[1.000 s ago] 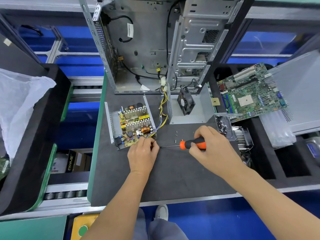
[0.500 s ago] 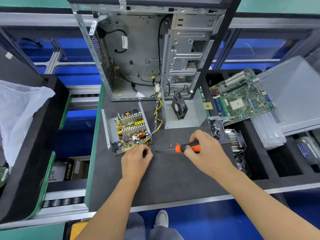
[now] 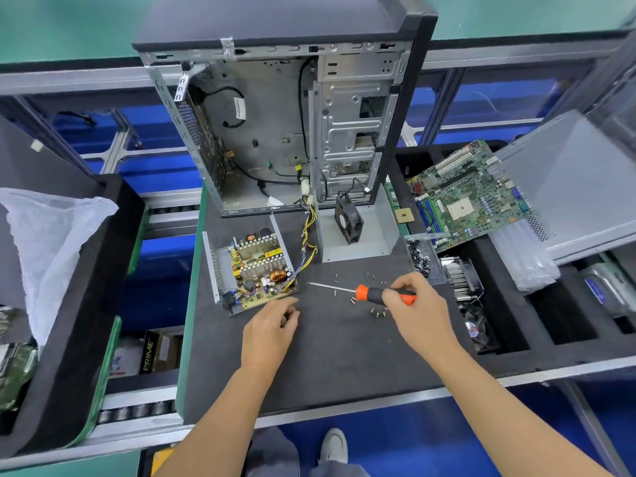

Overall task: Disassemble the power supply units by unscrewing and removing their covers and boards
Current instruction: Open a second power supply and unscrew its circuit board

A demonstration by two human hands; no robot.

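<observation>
An open power supply unit (image 3: 220,266) lies on the dark mat (image 3: 327,366), with its yellow board (image 3: 261,270) still inside the metal tray. Its grey cover (image 3: 375,232) stands behind, with a black fan (image 3: 348,220) leaning in it. Wires (image 3: 308,235) run from the board up to the case. My left hand (image 3: 270,327) hovers just below the board's near corner with its fingers curled against the thumb; anything between them is hidden. My right hand (image 3: 421,313) grips an orange and black screwdriver (image 3: 382,293) with its tip pointing left, short of the board.
Several loose screws (image 3: 378,313) lie on the mat under the screwdriver. An empty computer case (image 3: 292,132) stands at the back. To the right are a clear box of screws (image 3: 423,259), a heatsink (image 3: 459,277) and a motherboard (image 3: 468,197). A plastic bag (image 3: 51,242) sits far left.
My left hand has drawn back from the board's corner. The screwdriver has moved right, so its tip no longer meets the left hand's fingers.
</observation>
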